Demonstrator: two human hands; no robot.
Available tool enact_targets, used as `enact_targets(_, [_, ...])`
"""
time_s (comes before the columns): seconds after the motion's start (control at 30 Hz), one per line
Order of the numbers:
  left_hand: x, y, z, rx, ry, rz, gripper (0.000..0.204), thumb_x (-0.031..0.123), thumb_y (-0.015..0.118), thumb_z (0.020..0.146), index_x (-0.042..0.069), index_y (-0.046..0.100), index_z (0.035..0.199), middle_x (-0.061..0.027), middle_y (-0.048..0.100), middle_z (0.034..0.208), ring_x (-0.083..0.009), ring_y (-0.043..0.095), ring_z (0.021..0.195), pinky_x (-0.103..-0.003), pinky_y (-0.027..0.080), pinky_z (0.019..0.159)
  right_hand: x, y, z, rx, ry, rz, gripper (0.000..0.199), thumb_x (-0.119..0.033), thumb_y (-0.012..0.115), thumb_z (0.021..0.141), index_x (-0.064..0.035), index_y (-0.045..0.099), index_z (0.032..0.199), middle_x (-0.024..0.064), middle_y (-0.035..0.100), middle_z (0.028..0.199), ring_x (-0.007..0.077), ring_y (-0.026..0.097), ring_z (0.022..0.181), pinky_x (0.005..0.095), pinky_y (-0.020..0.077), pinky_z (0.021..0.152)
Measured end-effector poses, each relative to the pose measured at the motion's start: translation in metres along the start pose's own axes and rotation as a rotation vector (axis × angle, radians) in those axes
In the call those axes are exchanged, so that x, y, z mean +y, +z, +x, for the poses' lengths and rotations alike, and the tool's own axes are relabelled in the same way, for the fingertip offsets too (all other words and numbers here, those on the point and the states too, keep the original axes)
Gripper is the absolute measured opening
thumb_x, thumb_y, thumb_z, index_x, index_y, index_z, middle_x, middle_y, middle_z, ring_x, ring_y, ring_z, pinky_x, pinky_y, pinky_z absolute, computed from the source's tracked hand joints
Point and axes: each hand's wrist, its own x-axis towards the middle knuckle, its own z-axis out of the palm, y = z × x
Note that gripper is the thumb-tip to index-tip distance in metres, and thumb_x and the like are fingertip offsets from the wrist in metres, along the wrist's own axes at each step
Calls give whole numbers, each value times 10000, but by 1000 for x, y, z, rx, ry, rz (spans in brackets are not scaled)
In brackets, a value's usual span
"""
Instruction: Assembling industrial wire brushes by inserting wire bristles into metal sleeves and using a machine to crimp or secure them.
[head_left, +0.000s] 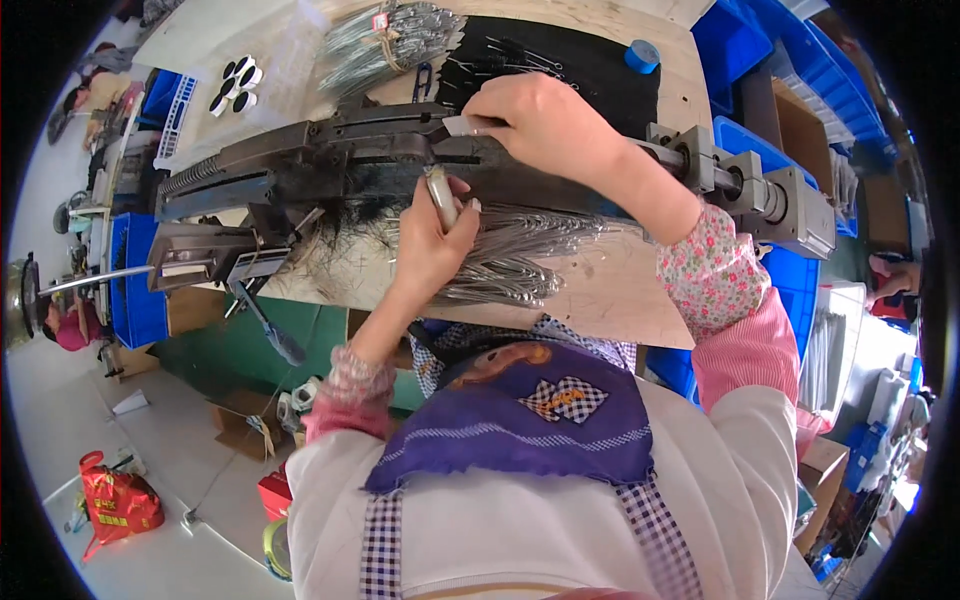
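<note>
My left hand [426, 248] is wrapped round a pale cylindrical handle [440, 198] that rises toward the dark metal machine [375, 165] lying across the bench. Above the machine's bar, my right hand [548, 122] pinches a small flat pale piece [462, 126] between thumb and fingers. Loose black bristles [350, 225] cling to the machine's near side. Bent thin metal wires [510, 262] lie in a bundle close to my left hand. Beyond my right hand, a black cloth [610, 92] carries several slim wire pieces with dark ends.
Another tied wire bundle [385, 45] lies at the back, beside small white-and-black rolls [240, 80]. A blue tape roll [642, 57] sits at the cloth's far corner. A motor-like block [800, 215] ends the machine at right. Blue bins [735, 45] stand beyond the bench.
</note>
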Motion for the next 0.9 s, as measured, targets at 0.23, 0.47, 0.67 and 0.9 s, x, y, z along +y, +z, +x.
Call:
enact_targets(0.23, [-20, -81, -30, 38, -266, -74, 364, 345, 538, 957, 0, 615, 869, -5, 539, 572, -63, 483, 428, -205, 338, 385, -55, 21, -92, -10, 30, -415, 435, -72, 552, 751, 9, 542, 1178, 132, 544, 1039, 279, 588, 933, 355, 554, 713])
enact_targets(0.47, [-45, -160, -19, 512, -342, -300, 500, 501, 548, 928, 19, 677, 942, -23, 570, 599, -68, 432, 418, -212, 258, 372, 22, 15, -85, -139, 565, -822, 165, -140, 537, 892, -54, 528, 1032, 143, 579, 929, 343, 641, 776, 432, 524, 586])
enact_targets(0.67, [-47, -145, -13, 489, -218, -485, 310, 317, 524, 982, 32, 616, 905, 13, 498, 599, -72, 356, 412, -221, 216, 373, -3, 37, -84, -12, 576, -340, 158, -173, 566, 903, -61, 492, 986, 182, 587, 982, 404, 611, 879, 485, 500, 676])
enact_targets(0.9, [17, -43, -39, 142, 171, -464, 271, 263, 397, 1036, 75, 497, 868, 56, 334, 602, -40, 288, 453, -194, 201, 389, -43, 3, -110, -66, 477, -149, 86, -101, 597, 858, -46, 539, 890, 169, 602, 858, 383, 607, 802, 449, 479, 662])
